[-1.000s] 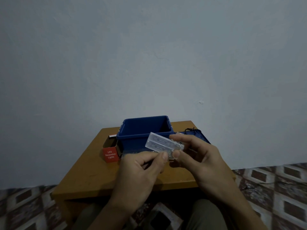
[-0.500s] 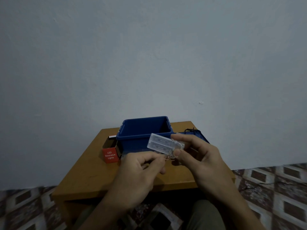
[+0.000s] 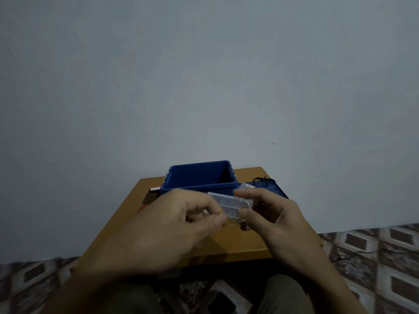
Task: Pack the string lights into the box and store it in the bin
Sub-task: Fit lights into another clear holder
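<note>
Both hands meet above the near part of the low brown wooden table [image 3: 240, 248], working on a clear rectangular plastic battery case [image 3: 229, 201] that seems to belong to the string lights. The right hand [image 3: 281, 220] pinches the case's right end between thumb and curled fingers and holds it in the air, between the person and the open blue plastic bin [image 3: 197, 186]. The left hand [image 3: 179, 223] has its fingers curled in, thumb and forefinger pinching the case's near left corner; blur hides whether a fine wire is caught there too. The small red-fronted cardboard box [image 3: 148, 198] lies open on the table just left of the bin, partly behind the left hand. A tangle of thin black wire [image 3: 260, 179] rests on the flat blue plastic lid [image 3: 275, 189] to the right of the bin. By my reading the job is at an early stage: nothing is boxed yet, and what is left is to fit case and wire into the box, close it, and set it in the bin, which looks empty
</note>
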### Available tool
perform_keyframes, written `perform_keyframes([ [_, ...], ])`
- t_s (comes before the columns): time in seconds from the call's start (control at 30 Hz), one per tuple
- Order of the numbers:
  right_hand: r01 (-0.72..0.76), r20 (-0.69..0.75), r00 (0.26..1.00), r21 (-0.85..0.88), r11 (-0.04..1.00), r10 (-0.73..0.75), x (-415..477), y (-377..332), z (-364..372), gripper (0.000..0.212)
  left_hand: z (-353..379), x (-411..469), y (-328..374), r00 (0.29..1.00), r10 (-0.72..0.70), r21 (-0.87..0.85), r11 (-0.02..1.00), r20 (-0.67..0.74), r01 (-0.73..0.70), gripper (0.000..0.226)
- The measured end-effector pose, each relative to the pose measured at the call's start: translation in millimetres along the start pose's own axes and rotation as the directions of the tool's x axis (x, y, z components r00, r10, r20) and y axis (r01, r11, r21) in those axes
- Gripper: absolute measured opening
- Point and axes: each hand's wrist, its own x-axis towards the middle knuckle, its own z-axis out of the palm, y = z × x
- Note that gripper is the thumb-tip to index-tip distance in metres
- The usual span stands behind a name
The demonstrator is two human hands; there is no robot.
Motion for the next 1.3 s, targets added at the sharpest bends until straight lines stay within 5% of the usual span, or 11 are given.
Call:
perform_keyframes([
  [0.17, -0.03, 0.163, 0.986, 0.027, 0.999, 0.025, -3.1, -8.5, -2.9, 0.026, -18.7, 17.8, 6.3, 0.978, 0.204, 0.269, 0.944, -0.03, -0.189, 0.016],
  [0.4, -0.078, 0.271, 0.962, 0.26, 0.962, 0.004, -5.3, -14.6, -4.8, 0.031, -26.7, 51.4, -1.2, 0.964, 0.259, 0.151, 0.952, 0.063, -0.266, 0.009],
  [0.73, -0.09, 0.324, 0.946, 0.365, 0.927, -0.036, -5.9, -15.4, -9.7, 0.029, -17.4, 60.3, -23.5, 0.966, 0.142, -0.171, 0.98, 0.217, -0.105, 0.016],
  [0.87, -0.111, 0.336, 0.941, 0.419, 0.901, -0.04, -5.6, -14.5, -11.2, 0.034, -4.0, 54.8, -33.2, 0.978, 0.119, -0.372, 0.927, 0.172, -0.047, 0.01],
  [0.97, -0.116, 0.314, 0.949, 0.454, 0.883, -0.036, -4.6, -16.2, -9.6, 0.037, 11.5, 47.1, -41.9, 0.991, 0.046, -0.538, 0.842, 0.128, 0.031, 0.006],
  [1.07, -0.103, 0.266, 0.964, 0.451, 0.887, -0.023, -3.9, -15.9, -5.9, 0.035, 31.8, 38.4, -49.9, 0.991, 0.007, -0.749, 0.656, 0.133, 0.095, 0.003],
  [1.2, -0.114, 0.201, 0.979, 0.485, 0.867, 0.017, -3.4, -16.7, -0.1, 0.035, 56.4, 28.8, -57.2, 0.998, -0.021, -0.92, 0.387, 0.051, 0.055, 0.02],
  [1.3, -0.128, 0.153, 0.987, 0.504, 0.854, 0.058, -2.8, -17.2, 4.9, 0.034, 66.5, 23.8, -53.4, 0.997, -0.073, -0.947, 0.322, -0.039, -0.013, 0.028],
])
